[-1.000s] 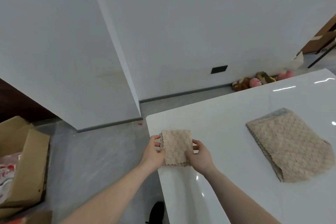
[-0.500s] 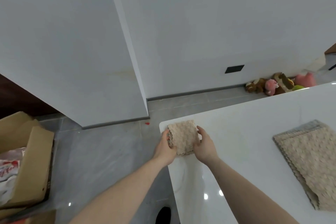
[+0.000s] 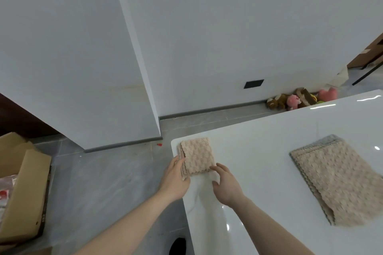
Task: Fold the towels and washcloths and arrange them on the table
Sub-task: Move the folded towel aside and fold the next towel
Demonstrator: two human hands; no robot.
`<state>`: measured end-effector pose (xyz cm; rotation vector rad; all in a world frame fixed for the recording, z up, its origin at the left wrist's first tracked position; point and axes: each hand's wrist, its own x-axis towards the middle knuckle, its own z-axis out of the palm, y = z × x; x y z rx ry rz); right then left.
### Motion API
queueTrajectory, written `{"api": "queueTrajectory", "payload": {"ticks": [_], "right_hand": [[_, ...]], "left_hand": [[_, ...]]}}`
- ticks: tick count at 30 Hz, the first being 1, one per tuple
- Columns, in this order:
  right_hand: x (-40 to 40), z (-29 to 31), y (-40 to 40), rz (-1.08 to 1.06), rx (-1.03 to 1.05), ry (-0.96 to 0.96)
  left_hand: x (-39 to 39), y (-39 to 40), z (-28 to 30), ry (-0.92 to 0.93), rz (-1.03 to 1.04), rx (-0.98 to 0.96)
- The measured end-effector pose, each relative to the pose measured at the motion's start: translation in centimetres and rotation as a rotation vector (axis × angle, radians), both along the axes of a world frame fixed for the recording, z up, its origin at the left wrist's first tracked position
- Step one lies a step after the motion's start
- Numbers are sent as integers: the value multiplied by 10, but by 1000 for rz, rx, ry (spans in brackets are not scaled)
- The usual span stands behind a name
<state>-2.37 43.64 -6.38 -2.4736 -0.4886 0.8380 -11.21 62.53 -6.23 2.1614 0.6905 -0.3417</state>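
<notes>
A small folded beige washcloth [image 3: 196, 155] lies flat on the white table [image 3: 259, 138], close to its far left corner. My left hand [image 3: 175, 177] rests at the cloth's near left edge, fingers fairly straight against the stacked layers. My right hand [image 3: 226, 184] hovers just below the cloth's near right corner with relaxed fingers, its fingertips at the cloth's edge. A larger folded beige towel [image 3: 339, 180] with a grey underside lies on the table to the right, apart from both hands.
The table's left edge drops to a grey tiled floor. An open cardboard box [image 3: 24, 192] stands at far left. Plush toys [image 3: 298, 99] lie against the white wall beyond the table. A dark object [image 3: 178, 246] sits on the floor beneath the table edge.
Both hands held the washcloth by its sides and carried it toward the table's corner. Now it lies flat, and both hands have slid back to its near edge with loosened fingers.
</notes>
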Motion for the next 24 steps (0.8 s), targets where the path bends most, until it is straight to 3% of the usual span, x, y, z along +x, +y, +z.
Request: {"api": "queueTrajectory", "payload": {"ticks": [11,19,24], "right_hand": [[-81,67,-136,-154,229,-9],[-135,109,-258,-88,294,-40],[-150,133,-297,-94,330,-48]], "left_hand": [[-83,-101,65,-89,-119,83],[-140,-240,120,-194,-57,27],[-160,-275,137,-184,-127,73]]}}
